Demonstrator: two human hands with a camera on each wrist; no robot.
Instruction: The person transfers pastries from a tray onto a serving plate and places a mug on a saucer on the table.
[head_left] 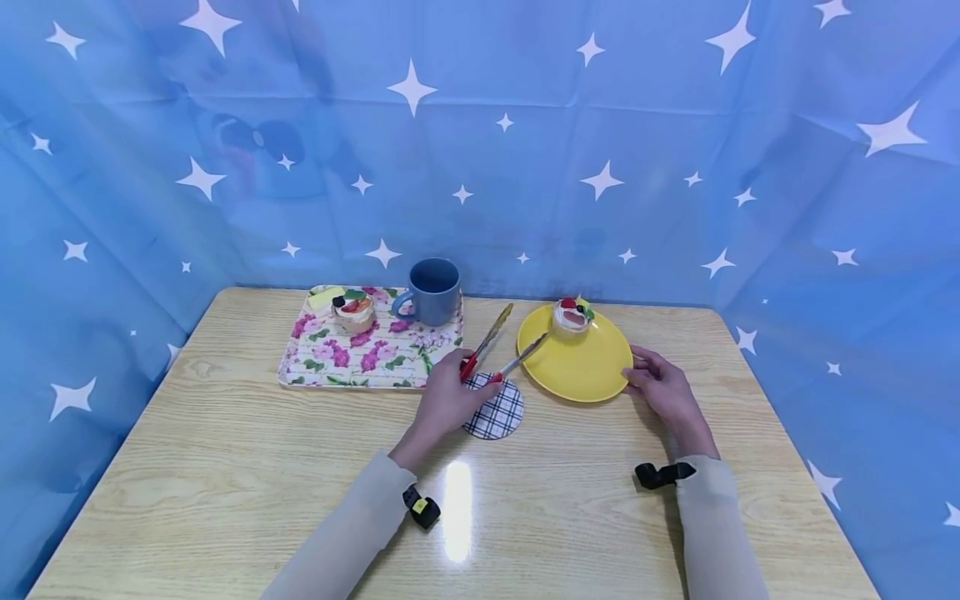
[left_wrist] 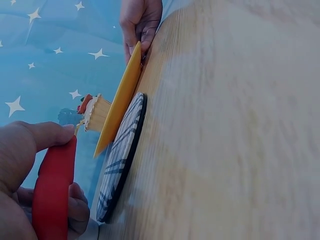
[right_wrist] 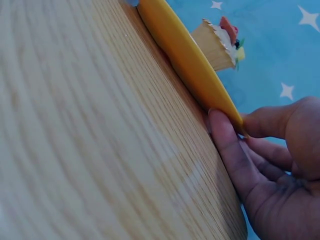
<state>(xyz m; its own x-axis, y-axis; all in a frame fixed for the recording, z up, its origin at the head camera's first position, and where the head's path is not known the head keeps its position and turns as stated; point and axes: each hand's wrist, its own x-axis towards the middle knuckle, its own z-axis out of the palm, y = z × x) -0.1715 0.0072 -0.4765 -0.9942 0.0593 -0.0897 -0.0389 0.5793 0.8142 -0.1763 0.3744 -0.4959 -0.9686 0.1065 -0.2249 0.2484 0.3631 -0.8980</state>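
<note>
My left hand [head_left: 448, 398] grips the red-handled tongs [head_left: 522, 356], thumb on one handle and fingers about the other. The tongs' two metal arms are spread apart. One tip is close beside a fruit tart [head_left: 572, 320] on the yellow plate [head_left: 581, 371]; whether they touch I cannot tell. The other tip points between the plate and the floral tray. At the plate's right rim, my right hand [head_left: 663, 392] pinches the edge, seen closely in the right wrist view with the thumb [right_wrist: 225, 132] against it. A plaid round coaster [head_left: 495, 414] lies below the tongs.
On the left stands a floral tray [head_left: 322, 375] bearing a blue mug [head_left: 435, 292], a second fruit tart [head_left: 352, 312] and a pale yellow piece [head_left: 324, 298]. A blue star-patterned curtain [head_left: 480, 150] hangs behind the wooden table [head_left: 225, 458].
</note>
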